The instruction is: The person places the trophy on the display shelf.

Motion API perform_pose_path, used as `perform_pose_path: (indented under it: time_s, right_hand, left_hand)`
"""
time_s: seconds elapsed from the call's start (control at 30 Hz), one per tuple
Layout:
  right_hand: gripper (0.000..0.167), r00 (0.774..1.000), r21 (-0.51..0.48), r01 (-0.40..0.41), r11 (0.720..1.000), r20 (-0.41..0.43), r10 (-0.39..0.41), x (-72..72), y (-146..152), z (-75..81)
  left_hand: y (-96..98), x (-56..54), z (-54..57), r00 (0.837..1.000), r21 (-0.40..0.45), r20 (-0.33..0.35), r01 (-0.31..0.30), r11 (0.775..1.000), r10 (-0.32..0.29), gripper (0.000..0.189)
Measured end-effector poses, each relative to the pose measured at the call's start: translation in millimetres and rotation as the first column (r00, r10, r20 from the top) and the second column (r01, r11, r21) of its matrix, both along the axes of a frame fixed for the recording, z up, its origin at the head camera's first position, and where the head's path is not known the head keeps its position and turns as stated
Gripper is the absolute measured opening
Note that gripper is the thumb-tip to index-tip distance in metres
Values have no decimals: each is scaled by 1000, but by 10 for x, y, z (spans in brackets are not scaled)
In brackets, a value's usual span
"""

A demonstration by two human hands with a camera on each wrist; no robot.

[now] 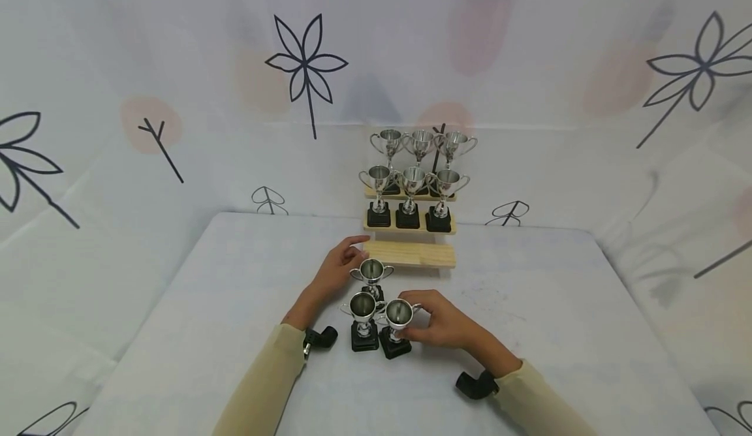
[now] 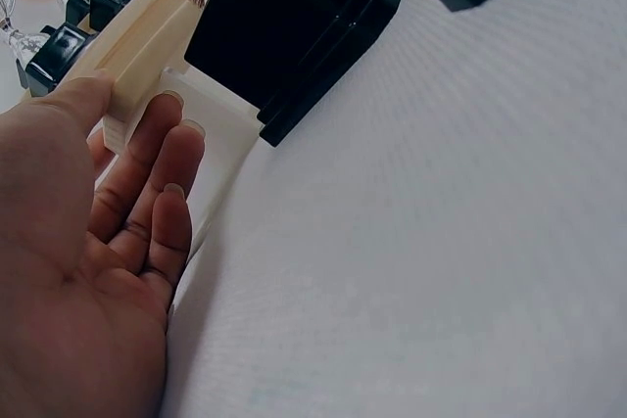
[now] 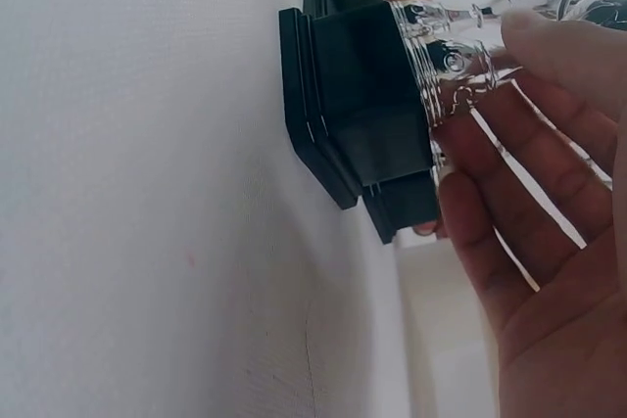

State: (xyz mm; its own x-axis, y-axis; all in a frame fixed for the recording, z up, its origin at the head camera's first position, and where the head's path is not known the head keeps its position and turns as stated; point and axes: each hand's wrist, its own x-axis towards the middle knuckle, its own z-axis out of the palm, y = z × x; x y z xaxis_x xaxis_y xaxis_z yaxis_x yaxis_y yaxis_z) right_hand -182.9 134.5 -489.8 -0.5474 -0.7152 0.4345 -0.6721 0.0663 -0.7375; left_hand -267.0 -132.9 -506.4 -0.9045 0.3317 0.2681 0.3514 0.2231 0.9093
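My right hand (image 1: 442,320) pinches the stem of a small silver trophy cup (image 1: 397,312) with two handles and a black square base (image 3: 367,95). In the right wrist view that base is right at the white tabletop. At the left end of the lowest wooden step (image 1: 411,253), my left hand (image 1: 336,269) grips the edge. Its thumb lies on the wood and its fingers curl below, as the left wrist view shows. Two more trophies stand upright between my hands: one (image 1: 363,307) beside the held one, another (image 1: 371,271) behind, close to the step.
Above the lowest step, the stand's middle tier (image 1: 369,225) bears a row of three trophies, and its top tier (image 1: 370,192) bears three more. Behind the stand rises a white patterned cloth (image 1: 205,64). The white table (image 1: 529,292) extends to both sides.
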Motion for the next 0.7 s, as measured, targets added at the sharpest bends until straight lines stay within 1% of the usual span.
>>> perform_pose_path:
  time_s: [0.07,0.13,0.27,0.37,0.5,0.7]
  right_hand:
    - [36,1000,6,3,1000,-3,-3,-37,18,-72]
    - [35,1000,16,9,1000,-4,-9,-61,36,-102]
    - [33,1000,23,18,1000,-8,-18,-96,82,-99]
    - [32,999,13,21,1000,-25,-21,-112,116,-67]
    - [34,999,10,36,999,-39,-36,-129,167,-26]
    - [36,997,3,74,997,-29,-74,-150,224,24]
  left_hand:
    - [-3,7,9,1000,-2,-3,0,1000,0,44]
    - [-7,-2,-3,1000,-3,0,0,1000,0,44]
    - [-7,-30,-37,1000,-3,6,-4,1000,4,45]
    - [-3,-43,-52,1000,-10,11,-12,1000,12,45]
    - [2,-26,-25,1000,-15,16,-13,1000,13,45]
    - [-24,-151,-212,1000,-30,19,-18,999,19,47]
